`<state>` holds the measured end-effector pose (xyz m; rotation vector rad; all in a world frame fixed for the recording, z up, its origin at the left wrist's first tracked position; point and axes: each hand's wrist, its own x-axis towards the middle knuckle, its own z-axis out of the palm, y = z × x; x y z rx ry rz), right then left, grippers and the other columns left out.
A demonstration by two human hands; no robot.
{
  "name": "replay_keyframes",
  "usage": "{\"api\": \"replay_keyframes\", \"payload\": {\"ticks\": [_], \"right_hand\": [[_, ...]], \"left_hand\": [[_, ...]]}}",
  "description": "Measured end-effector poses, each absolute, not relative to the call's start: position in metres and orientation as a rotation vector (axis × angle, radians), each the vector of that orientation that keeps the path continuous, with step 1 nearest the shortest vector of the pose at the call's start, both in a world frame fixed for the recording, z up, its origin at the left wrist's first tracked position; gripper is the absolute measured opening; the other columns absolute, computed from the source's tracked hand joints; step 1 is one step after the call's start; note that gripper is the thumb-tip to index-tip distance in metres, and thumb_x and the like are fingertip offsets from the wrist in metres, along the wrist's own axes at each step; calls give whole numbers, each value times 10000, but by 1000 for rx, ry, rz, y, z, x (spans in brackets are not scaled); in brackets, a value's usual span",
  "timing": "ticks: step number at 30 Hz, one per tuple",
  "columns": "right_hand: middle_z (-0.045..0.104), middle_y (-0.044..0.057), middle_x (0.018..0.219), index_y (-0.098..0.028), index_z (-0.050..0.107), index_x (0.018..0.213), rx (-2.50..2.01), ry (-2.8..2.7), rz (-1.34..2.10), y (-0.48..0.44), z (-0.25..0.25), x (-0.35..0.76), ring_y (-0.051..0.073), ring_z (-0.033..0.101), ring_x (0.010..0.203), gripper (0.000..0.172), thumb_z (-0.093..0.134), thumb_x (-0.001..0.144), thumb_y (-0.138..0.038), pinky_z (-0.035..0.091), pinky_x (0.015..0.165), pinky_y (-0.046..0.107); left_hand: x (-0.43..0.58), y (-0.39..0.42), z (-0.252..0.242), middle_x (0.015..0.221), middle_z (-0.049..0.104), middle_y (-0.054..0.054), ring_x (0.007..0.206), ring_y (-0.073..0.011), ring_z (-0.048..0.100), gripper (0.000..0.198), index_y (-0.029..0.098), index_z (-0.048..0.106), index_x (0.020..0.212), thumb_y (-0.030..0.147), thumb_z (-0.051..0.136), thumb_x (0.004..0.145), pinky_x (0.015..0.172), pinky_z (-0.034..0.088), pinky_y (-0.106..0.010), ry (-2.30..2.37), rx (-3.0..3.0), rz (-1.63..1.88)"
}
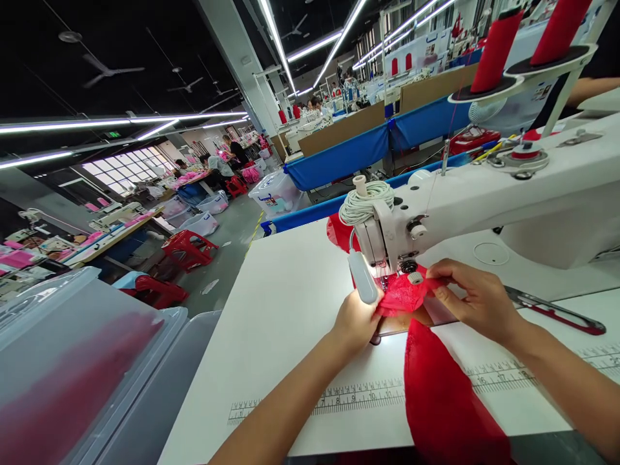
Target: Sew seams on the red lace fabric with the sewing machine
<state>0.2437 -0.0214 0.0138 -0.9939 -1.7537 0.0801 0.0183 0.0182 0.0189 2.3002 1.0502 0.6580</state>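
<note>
Two hands at the needle end of a white sewing machine [465, 200], both on a piece of red lace fabric [402, 297] lying under the needle area, brightly lit by a small grey lamp [362, 278]. Left hand [356, 320] low at the near left edge of the lace, touching it, with fingertips partly hidden; cannot tell whether pinching or only pressing. Right hand [467, 294] on the opposite side, pinching the right end of the lace between thumb and fingers, close beside the needle. Nearer, a longer red cloth [445, 400], pointed at the top, lying across a printed ruler [356, 397] and reaching over the front edge of the white bench [271, 310]; cannot tell whether joined to the lace. To the right, beyond the right wrist, thread snips [557, 310] in black and red, flat on the bench. On top of the machine head, a coil of pale cord [372, 200]; above at right, two red thread cones [496, 55] on a stand. To the left, well apart from the hands, a translucent plastic bin [97, 361] with red contents, and red stools [188, 248] on the floor behind. Farther off, people [235, 152] at other benches, blurred and small.
</note>
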Motion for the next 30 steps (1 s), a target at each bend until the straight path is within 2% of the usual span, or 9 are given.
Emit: {"api": "replay_keyframes", "payload": {"ticks": [3,6,10,13,18,21,24,27,30], "right_hand": [[640,7,868,-250,541,1092,-952,-2043,137,-23,13,251,144,613,673,218,584,883,-203,498,597,236],[639,40,919,-234,499,1254,-940,-2259,-76,-23,10,248,163,603,701,422,456,866,-76,462,591,255],[558,8,707,-211,625,966,-942,-2304,-437,-21,9,232,173,476,585,386,365,822,35,341,530,294],[580,21,743,-193,564,716,-953,-2342,-409,-18,10,222,153,414,567,337,360,873,26,295,522,298],[610,4,712,-196,542,686,-911,-2304,-456,-13,8,220,140,402,532,353,360,896,22,286,512,284],[668,15,772,-195,619,822,-960,-2289,-487,-12,8,220,146,425,520,355,360,824,49,318,513,285],[713,32,857,-182,648,960,-973,-2272,-510,-12,9,218,149,448,510,402,376,767,42,363,514,287],[735,50,898,-173,650,889,-954,-2273,-500,-11,9,217,153,465,501,333,376,813,-1,380,493,293],[745,45,903,-176,646,874,-936,-2276,-455,-11,8,218,144,484,484,347,341,854,-12,370,472,287]], "left_hand": [[14,14,15,638,479,24,462,-102,437,224,211,410,680,82,370,859,431,365,-210,997,2543,673],[12,13,9,666,517,-9,527,-136,456,188,197,485,700,63,407,806,450,333,-237,899,2819,715],[12,14,4,684,543,-23,576,-146,483,198,174,534,713,33,422,794,467,300,-240,796,3077,804],[16,15,2,646,518,-7,546,-132,455,234,173,536,695,-8,422,789,463,283,-235,797,3167,894],[21,10,1,647,497,-5,521,-135,449,229,170,530,679,-14,455,793,428,298,-236,833,3243,938],[20,3,6,700,529,-22,535,-145,490,198,156,564,775,3,443,804,409,353,-234,902,3236,804],[17,-3,13,821,607,-82,598,-175,555,212,123,595,969,91,443,826,432,449,-255,932,3150,681],[14,-6,18,927,637,-144,704,-227,619,274,108,600,1040,294,482,876,509,539,-308,923,3076,628],[13,-6,17,970,648,-189,775,-272,643,476,71,609,1088,474,407,937,564,574,-355,864,3068,649]]}}
